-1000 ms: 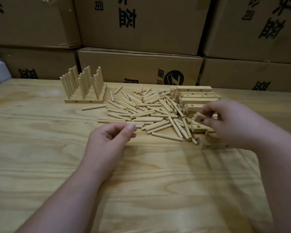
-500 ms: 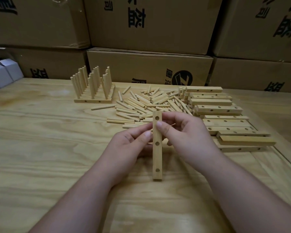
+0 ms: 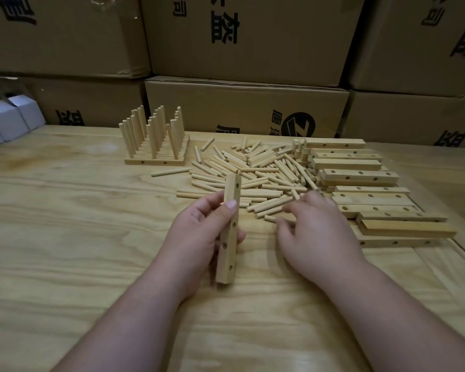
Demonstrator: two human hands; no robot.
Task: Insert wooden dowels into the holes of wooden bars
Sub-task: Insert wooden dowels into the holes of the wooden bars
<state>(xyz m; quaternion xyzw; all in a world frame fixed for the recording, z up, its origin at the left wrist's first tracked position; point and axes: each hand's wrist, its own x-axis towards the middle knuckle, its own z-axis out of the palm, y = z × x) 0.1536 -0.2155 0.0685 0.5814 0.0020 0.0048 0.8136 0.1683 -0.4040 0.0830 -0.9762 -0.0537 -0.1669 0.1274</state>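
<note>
- We see a wooden bar (image 3: 228,232) with a row of holes, held nearly upright just above the table (image 3: 65,237).
- Our left hand (image 3: 199,237) grips it, thumb on the front edge and fingers curled behind.
- Our right hand (image 3: 314,237) hangs over the near edge of the loose dowels (image 3: 253,181), fingers spread and slightly bent, holding nothing.
- Unfilled bars (image 3: 360,178) lie stacked to the right; finished bars with standing dowels (image 3: 153,140) sit at the back left.
- Risk, we judge: the tilted bar could slip in the grip, or a reaching finger could scatter the pile.
</note>
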